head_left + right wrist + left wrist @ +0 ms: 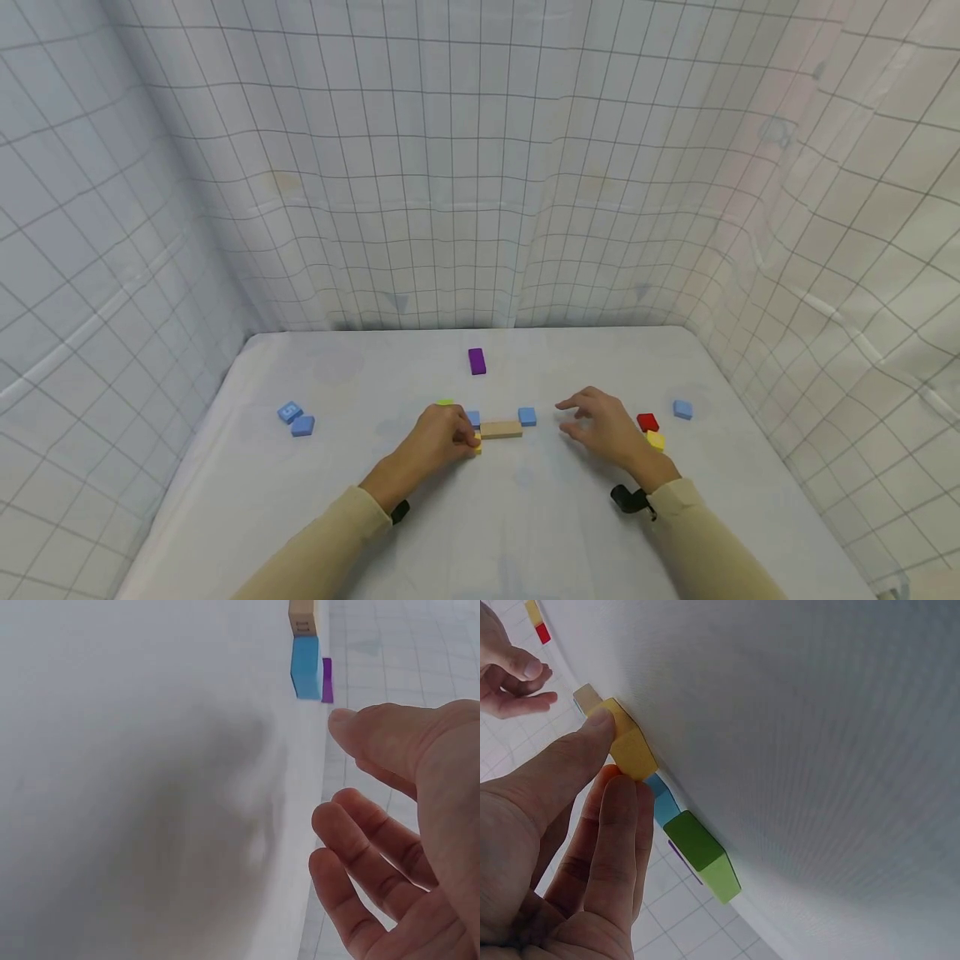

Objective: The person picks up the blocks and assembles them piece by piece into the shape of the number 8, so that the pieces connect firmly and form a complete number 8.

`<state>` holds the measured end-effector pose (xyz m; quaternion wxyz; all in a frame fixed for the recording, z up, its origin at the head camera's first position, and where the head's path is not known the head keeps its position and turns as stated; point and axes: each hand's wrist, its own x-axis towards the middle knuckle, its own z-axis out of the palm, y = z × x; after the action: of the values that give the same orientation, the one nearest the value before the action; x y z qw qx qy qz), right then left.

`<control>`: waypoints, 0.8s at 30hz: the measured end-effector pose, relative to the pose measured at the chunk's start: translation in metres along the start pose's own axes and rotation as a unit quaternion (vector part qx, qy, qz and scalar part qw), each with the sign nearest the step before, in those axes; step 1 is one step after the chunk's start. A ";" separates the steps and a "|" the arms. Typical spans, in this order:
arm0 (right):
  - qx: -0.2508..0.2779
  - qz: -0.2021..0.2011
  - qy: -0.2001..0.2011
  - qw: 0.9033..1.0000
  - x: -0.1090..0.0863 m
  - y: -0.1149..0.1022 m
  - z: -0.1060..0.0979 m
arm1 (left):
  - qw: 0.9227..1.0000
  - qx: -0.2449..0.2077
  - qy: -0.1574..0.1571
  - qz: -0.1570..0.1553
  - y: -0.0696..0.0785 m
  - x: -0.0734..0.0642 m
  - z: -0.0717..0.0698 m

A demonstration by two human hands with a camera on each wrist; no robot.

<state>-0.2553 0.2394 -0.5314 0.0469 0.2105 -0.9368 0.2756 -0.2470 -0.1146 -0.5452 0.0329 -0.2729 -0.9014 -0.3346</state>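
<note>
My left hand point(437, 435) pinches a yellow block point(634, 752) between thumb and fingertips, close to the left end of a plain wooden block point(501, 430). Behind that wooden block's left end lies a blue block point(472, 417), partly covered by my fingers. Another blue block point(527, 416) sits behind its right end. A green block point(697, 847) stands beyond my left hand, mostly hidden in the head view. My right hand point(602, 427) hovers over the table to the right of the blue block, fingers apart and loosely bent, holding nothing.
At the right lie a red block point(648, 422), a second yellow block point(656, 441) and a blue block point(682, 409). Two blue blocks point(302, 427) rest at the left. A purple block point(477, 361) lies farther back on the white table point(525, 533). Gridded cloth point(480, 167) surrounds the table.
</note>
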 end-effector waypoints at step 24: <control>-0.030 -0.035 0.114 0.992 -0.074 0.063 -0.054 | 0.998 0.064 -0.008 0.000 -0.054 0.012 0.034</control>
<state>-0.2160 0.3437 -0.5318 0.1695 0.2092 -0.9251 0.2676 -0.2802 -0.1219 -0.5998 0.0424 -0.2727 -0.9212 -0.2741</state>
